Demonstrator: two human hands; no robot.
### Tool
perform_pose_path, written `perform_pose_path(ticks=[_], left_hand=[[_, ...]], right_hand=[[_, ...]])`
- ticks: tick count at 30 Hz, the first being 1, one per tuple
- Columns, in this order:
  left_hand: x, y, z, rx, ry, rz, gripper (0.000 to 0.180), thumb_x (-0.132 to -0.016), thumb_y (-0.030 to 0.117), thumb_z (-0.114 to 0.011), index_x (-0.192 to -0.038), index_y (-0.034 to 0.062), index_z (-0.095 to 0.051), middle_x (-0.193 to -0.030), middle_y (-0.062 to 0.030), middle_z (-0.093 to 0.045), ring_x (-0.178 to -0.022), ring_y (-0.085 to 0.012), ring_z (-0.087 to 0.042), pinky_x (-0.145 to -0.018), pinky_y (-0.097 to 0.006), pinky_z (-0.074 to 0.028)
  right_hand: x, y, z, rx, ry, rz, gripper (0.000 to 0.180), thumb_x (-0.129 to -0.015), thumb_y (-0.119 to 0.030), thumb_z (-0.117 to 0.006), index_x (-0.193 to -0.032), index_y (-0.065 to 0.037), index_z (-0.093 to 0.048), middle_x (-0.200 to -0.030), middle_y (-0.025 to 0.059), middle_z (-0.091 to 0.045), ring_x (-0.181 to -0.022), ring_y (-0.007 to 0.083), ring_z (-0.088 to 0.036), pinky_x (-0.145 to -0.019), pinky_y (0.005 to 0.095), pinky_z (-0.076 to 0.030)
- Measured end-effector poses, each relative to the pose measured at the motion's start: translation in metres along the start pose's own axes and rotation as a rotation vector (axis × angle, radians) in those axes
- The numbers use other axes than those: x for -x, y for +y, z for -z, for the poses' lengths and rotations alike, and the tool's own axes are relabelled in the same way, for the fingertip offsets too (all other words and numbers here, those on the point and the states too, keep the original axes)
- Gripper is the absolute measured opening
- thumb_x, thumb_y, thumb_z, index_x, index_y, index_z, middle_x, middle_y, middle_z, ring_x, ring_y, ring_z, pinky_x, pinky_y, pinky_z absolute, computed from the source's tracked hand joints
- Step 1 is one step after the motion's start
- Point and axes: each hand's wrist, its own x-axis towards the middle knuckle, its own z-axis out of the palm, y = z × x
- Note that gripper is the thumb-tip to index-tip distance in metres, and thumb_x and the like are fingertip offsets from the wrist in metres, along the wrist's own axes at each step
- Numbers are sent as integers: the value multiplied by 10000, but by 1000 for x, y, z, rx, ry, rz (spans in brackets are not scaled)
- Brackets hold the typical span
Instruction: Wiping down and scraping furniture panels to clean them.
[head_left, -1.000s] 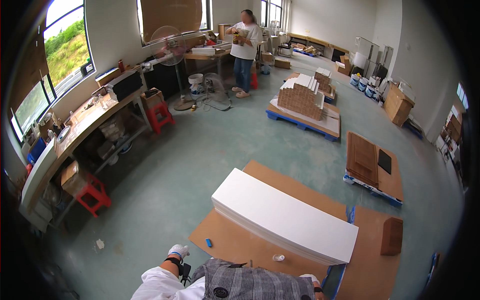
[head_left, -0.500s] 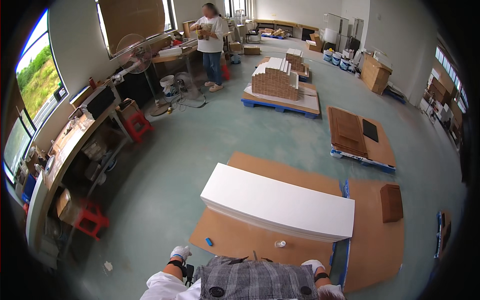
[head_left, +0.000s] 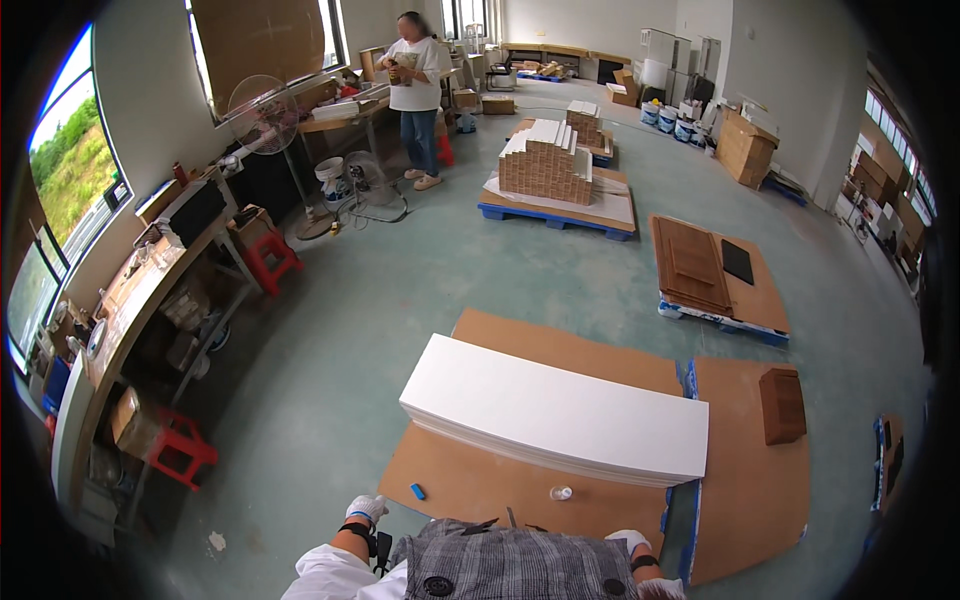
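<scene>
My left hand (head_left: 367,509), in a white glove with a dark strap at the wrist, hangs by the near left corner of a brown cardboard sheet (head_left: 400,470). Its fingers look loosely apart, and I see nothing in them. My right hand (head_left: 630,540), gloved too, is beside the grey checked garment at my front; its fingers are hidden. Ahead lies a stack of long white panels (head_left: 555,405) on the cardboard, touched by neither hand. On its near side are a small blue object (head_left: 417,492) and a small clear bottle (head_left: 561,493).
A workbench (head_left: 130,290) with red stools (head_left: 182,452) runs along the left. Brown panels (head_left: 692,265) lie on a pallet to the right, and a brown block (head_left: 782,406) nearer. Stacked boards (head_left: 546,165) stand farther off. A person (head_left: 414,90) stands by a far table.
The view has shifted slightly, so the surroundings sit a little differently. Both my hands stay low by my body. The far person still stands with both hands in front.
</scene>
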Motion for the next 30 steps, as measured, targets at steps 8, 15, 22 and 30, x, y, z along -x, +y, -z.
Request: perform_pose_path(ticks=[8, 15, 22, 30], left_hand=[[7, 9, 9, -329, -17, -156, 462, -936, 343, -329, -991, 115, -727, -986, -108, -708, -806, -252, -678, -777, -374, -528], [12, 15, 10, -124, -28, -17, 453, -929, 334, -336, -998, 116, -727, -982, -101, -711, -817, -250, -675, -772, -368, -525], [10, 6, 7, -113, -26, -18, 477, -919, 367, -336, -982, 114, -736, -961, -91, -714, -753, -230, -671, -747, -359, -526], [26, 14, 12, -70, -34, 21, 475, -914, 361, -335, -963, 117, -740, -939, -96, -714, -753, -231, -670, -735, -355, -526]], right_hand=[[24, -15, 19, -35, 39, -12, 443, -835, -424, -496, -1055, -93, -692, -1151, 162, -638, -1094, 343, -589, -930, 425, -458], [41, -37, 39, -43, 19, -62, 424, -825, -396, -491, -1049, -98, -693, -1149, 163, -638, -1090, 345, -591, -933, 424, -452], [12, -16, 21, -5, -8, -66, 421, -825, -400, -494, -1047, -103, -694, -1145, 160, -642, -1092, 339, -592, -934, 422, -452], [14, -19, 25, 8, 2, -45, 429, -817, -422, -521, -1050, -107, -696, -1142, 152, -647, -1083, 332, -599, -923, 414, -465]])
